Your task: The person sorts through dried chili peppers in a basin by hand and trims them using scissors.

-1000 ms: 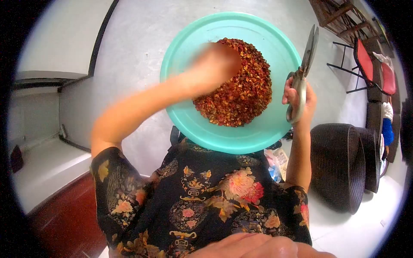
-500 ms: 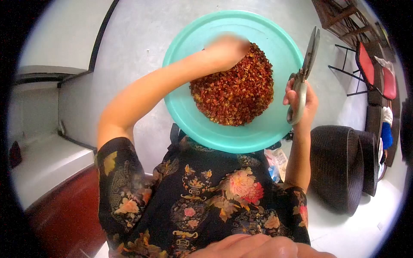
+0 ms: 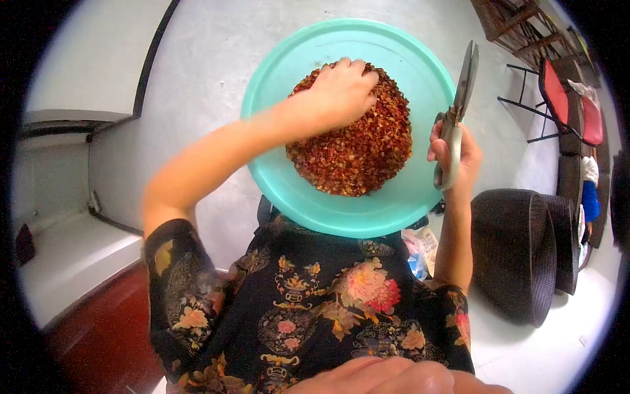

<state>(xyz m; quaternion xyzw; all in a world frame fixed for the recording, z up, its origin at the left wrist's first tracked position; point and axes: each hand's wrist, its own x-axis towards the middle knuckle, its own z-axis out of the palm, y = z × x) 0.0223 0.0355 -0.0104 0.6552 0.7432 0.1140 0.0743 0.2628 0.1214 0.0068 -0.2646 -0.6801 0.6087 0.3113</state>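
Observation:
A wide turquoise plastic basin [image 3: 275,171] sits in front of my body, holding a round heap of chopped dried red chili pieces [image 3: 357,157] with yellowish seeds. My left hand [image 3: 344,92] rests palm down on the upper part of the heap. Its fingers are bent and slightly apart, the tips partly hidden among the pieces. At the basin's right rim, my right hand [image 3: 462,154] grips a pair of metal scissors [image 3: 453,125] by the handles. The blades point upward and look nearly closed.
Dark woven baskets [image 3: 508,256] stand on the floor to the right. Behind them is a red folding chair [image 3: 554,95], with a wooden rack [image 3: 525,29] farther back. Printed packaging [image 3: 423,253] lies below the basin. A patch of skin shows at the bottom edge.
My left hand has shifted slightly left and down over the heap and is less blurred, its fingers now visible. The basin and scissors appear slightly farther left; my right hand keeps its grip.

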